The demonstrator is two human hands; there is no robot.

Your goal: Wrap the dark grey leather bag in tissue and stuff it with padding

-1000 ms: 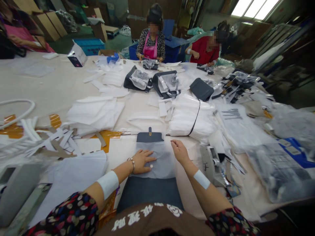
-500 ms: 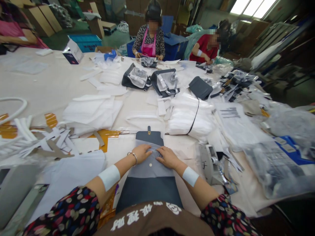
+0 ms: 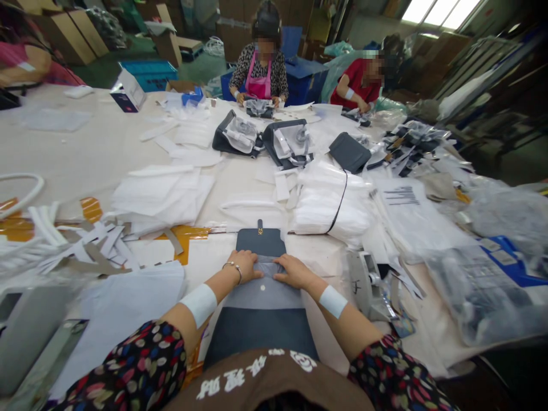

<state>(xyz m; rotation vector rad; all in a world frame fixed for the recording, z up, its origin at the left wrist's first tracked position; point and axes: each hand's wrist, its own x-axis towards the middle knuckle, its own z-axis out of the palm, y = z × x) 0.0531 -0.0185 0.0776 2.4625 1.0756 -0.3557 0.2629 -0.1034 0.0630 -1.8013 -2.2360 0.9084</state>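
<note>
A dark blue-grey bag (image 3: 260, 331) lies flat in front of me, its flap (image 3: 259, 242) with a small gold clasp pointing away. Across its middle is a thin translucent sheet (image 3: 278, 297) with a round white dot. My left hand (image 3: 245, 266) grips the sheet's far edge on the left, fingers bent over it and thumb inward. On the right, my right hand (image 3: 295, 270) holds the same edge, thumb toward the middle. The sheet is creased between both thumbs. The bag's near end is hidden by my cap brim (image 3: 274, 379).
White foam sheets (image 3: 162, 191) and a strapped white bundle (image 3: 329, 200) lie beyond the bag. A tape dispenser (image 3: 363, 285) stands at right, white paper (image 3: 124, 302) at left. Several wrapped dark bags (image 3: 286, 142) lie farther back. Co-workers (image 3: 259, 71) sit across the table.
The sheet's far edge has come down toward me, baring more of the flap. Both hands, flatter on the sheet before, now hold that edge.
</note>
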